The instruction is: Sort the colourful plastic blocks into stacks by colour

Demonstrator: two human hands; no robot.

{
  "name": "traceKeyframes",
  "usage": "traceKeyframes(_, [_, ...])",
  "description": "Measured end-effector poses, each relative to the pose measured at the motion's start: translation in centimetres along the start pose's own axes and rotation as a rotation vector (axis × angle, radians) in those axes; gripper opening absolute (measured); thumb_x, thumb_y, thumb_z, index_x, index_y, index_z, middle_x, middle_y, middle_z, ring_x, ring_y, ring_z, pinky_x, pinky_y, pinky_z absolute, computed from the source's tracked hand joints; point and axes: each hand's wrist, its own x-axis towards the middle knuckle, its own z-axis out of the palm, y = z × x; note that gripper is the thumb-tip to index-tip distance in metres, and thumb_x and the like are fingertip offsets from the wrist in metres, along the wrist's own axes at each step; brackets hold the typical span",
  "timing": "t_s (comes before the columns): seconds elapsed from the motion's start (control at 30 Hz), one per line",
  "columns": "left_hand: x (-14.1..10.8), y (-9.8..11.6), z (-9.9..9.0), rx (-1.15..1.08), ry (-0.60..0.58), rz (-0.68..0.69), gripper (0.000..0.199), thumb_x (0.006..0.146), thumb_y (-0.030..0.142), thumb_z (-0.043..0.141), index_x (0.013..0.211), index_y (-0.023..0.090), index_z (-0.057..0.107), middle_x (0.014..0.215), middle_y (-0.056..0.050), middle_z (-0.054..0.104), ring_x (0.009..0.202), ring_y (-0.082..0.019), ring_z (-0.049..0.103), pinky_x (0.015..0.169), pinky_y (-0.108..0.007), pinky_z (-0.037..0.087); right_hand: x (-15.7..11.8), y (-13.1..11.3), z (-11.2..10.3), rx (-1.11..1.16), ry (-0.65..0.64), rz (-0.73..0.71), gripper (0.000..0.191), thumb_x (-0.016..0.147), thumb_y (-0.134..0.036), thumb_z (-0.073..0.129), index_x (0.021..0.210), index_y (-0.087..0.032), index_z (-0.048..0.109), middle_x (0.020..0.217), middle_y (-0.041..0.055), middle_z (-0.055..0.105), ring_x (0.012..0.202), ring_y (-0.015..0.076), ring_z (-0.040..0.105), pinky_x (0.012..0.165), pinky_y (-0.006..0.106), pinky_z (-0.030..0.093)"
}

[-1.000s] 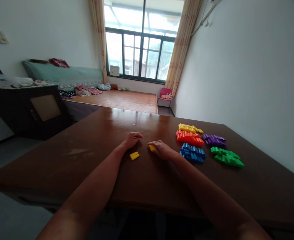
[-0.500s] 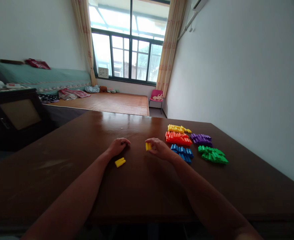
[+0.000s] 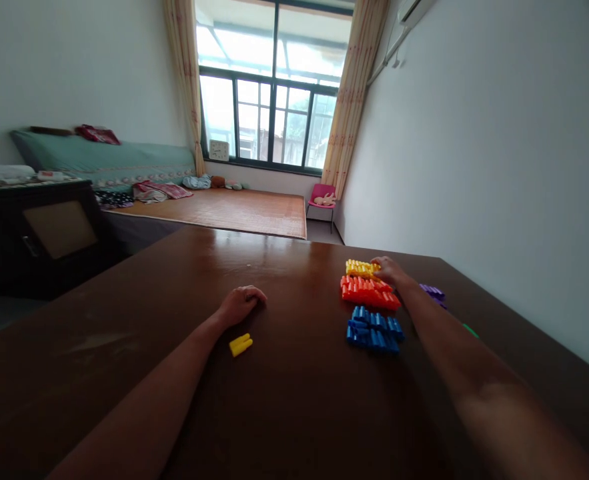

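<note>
My left hand [image 3: 243, 305] rests on the brown table with its fingers curled in, and nothing shows in it. A small yellow plastic piece with two rounded prongs [image 3: 241, 345] lies just in front of its wrist. My right hand [image 3: 388, 269] reaches to the right end of the yellow plastic pile [image 3: 358, 268], its fingertips closed on a yellow piece there. Nearer to me are the red-orange pile [image 3: 369, 293] and the blue pile [image 3: 374, 331]. My right forearm hides most of the purple pieces [image 3: 433, 291] and the green pieces [image 3: 470, 330].
The table [image 3: 294, 393] has its far edge near a mat-covered bed [image 3: 254, 212]. A dark cabinet [image 3: 64, 227] stands at the left. Beyond the table's right far corner is a pink chair [image 3: 321, 193] with a soft toy, beside the white wall.
My right hand has moved from the table's middle, with yellow in its fingers, right and away to the yellow pile. My left hand stays in place. The view has shifted slightly.
</note>
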Motion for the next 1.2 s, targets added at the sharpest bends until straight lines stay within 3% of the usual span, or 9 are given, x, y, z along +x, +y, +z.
traceKeyframes(0.23, [-0.1,-0.1,0.2,-0.041,0.021,-0.006,0.028,0.075,0.016,0.047,0.082,0.022,0.074,0.089,0.0,0.073,0.085,-0.017,0.065,0.081,-0.025,0.049,1.6,-0.6,1.1,-0.005,-0.015,-0.007,0.042,0.066,-0.003,0.063,0.105,-0.016,0.07,0.105,0.0112,0.069,0.099,0.0221,0.063,0.09,0.033,0.047])
traceKeyframes(0.37, [0.0,-0.6,0.3,-0.032,0.027,0.01,0.029,0.075,0.016,0.048,0.082,0.022,0.075,0.089,0.0,0.073,0.084,-0.016,0.066,0.081,-0.024,0.05,0.9,-0.9,0.1,-0.008,0.009,-0.004,0.045,0.065,0.0,0.062,0.106,-0.014,0.07,0.109,0.0131,0.068,0.101,0.0227,0.063,0.093,0.033,0.046])
traceKeyframes(0.47, [0.2,-0.8,0.5,-0.037,0.029,-0.004,0.029,0.075,0.015,0.048,0.083,0.021,0.075,0.087,-0.001,0.074,0.082,-0.016,0.066,0.078,-0.024,0.05,-0.3,-3.1,-1.2,0.002,0.058,-0.029,0.045,0.071,-0.001,0.058,0.113,-0.014,0.067,0.118,0.0135,0.065,0.107,0.0217,0.06,0.099,0.033,0.043])
traceKeyframes(0.6, [0.1,-0.6,0.6,-0.088,0.052,-0.065,0.029,0.075,0.015,0.049,0.085,0.017,0.076,0.083,-0.002,0.074,0.079,-0.016,0.066,0.076,-0.025,0.051,-4.7,-11.0,-1.7,0.215,0.056,-0.269,0.032,0.083,-0.013,0.054,0.112,-0.017,0.066,0.111,0.0096,0.067,0.09,0.0173,0.064,0.087,0.031,0.049])
traceKeyframes(0.77, [-0.2,-0.3,0.4,-0.241,0.157,-0.129,0.026,0.075,0.017,0.052,0.086,0.016,0.076,0.084,-0.003,0.075,0.082,-0.017,0.068,0.078,-0.026,0.053,-14.9,-24.3,0.4,0.444,-0.223,-0.717,0.026,0.087,-0.031,0.056,0.109,-0.022,0.066,0.105,0.005,0.066,0.074,0.0135,0.062,0.076,0.029,0.051])
traceKeyframes(0.87, [-0.4,-0.2,0.2,-0.308,0.198,-0.149,0.025,0.074,0.016,0.053,0.084,0.016,0.075,0.086,-0.003,0.076,0.085,-0.017,0.068,0.079,-0.027,0.054,-19.5,-30.0,1.8,0.386,-0.272,-0.836,0.041,0.084,-0.047,0.061,0.118,-0.025,0.064,0.107,0.0075,0.065,0.096,0.0244,0.06,0.088,0.039,0.049])
traceKeyframes(0.93, [-0.4,-0.2,0.0,-0.32,0.205,-0.162,0.024,0.074,0.016,0.053,0.084,0.016,0.075,0.086,-0.004,0.076,0.085,-0.018,0.068,0.079,-0.027,0.054,-21.2,-32.1,2.5,0.34,-0.264,-0.831,0.041,0.08,-0.049,0.065,0.116,-0.028,0.067,0.107,0.0082,0.065,0.106,0.0299,0.056,0.093,0.044,0.046])
traceKeyframes(1.07, [-0.5,-0.2,-0.1,-0.284,0.2,-0.152,0.024,0.074,0.016,0.052,0.083,0.016,0.075,0.086,-0.003,0.076,0.085,-0.018,0.069,0.08,-0.028,0.054,-22.0,-32.1,3.0,0.37,-0.257,-0.799,0.026,0.082,-0.031,0.063,0.106,-0.038,0.07,0.107,0.0039,0.065,0.108,0.0266,0.057,0.098,0.041,0.046])
traceKeyframes(1.2, [-0.6,-0.4,0.1,-0.252,0.17,-0.13,0.024,0.075,0.022,0.053,0.084,0.018,0.075,0.085,-0.002,0.076,0.083,-0.018,0.069,0.078,-0.027,0.054,-20.1,-27.9,2.5,0.404,-0.268,-0.834,0.031,0.08,-0.018,0.061,0.103,-0.036,0.07,0.115,0.0021,0.064,0.108,0.0228,0.058,0.098,0.037,0.047])
